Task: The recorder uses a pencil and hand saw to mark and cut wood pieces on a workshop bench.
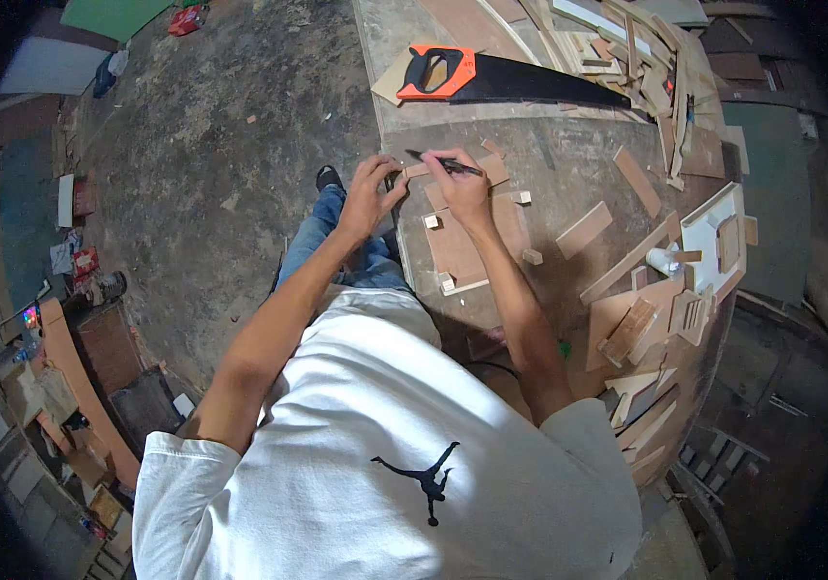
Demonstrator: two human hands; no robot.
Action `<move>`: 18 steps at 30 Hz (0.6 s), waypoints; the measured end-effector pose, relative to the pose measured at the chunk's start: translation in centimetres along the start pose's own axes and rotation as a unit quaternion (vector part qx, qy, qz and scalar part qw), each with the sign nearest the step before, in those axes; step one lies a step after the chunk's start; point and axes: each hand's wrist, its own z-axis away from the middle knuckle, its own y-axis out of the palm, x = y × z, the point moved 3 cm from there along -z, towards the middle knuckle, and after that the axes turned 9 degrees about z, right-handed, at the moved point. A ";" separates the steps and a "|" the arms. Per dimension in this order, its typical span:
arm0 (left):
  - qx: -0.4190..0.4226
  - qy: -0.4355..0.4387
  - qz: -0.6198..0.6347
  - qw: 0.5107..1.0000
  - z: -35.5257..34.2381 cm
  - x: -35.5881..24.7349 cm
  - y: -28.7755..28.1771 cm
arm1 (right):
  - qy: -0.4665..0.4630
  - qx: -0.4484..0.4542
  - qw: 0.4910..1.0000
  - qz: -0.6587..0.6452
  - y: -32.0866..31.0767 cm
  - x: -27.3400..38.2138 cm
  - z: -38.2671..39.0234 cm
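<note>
Black pen [458,167] gripped in our right hand [460,188], nearer us than saw [530,81]; our left hand [369,196] pinches wood strip [419,170].

The person wears a loose white T-shirt [356,406], its cloth creased into soft folds across the front, with a brighter patch where light falls and greyer shading toward the right. A black emblem [428,478] sits low and near on the shirt, a solid silhouette of a leaping figure with legs spread wide. A tiny dark mark shows on the cloth farther right. The left sleeve [182,483] is short, with a stitched hem; the right sleeve [583,435] is short and white too. Both forearms are bare. Beyond the shirt's far hem come faded blue jeans [312,230], and at the far end a dark shoe [328,177] with a paler band.
</note>
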 end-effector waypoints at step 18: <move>0.015 -0.028 0.004 0.999 -0.7 -1.3 -0.3 | -0.113 -0.028 0.959 0.257 -0.1 -0.2 0.5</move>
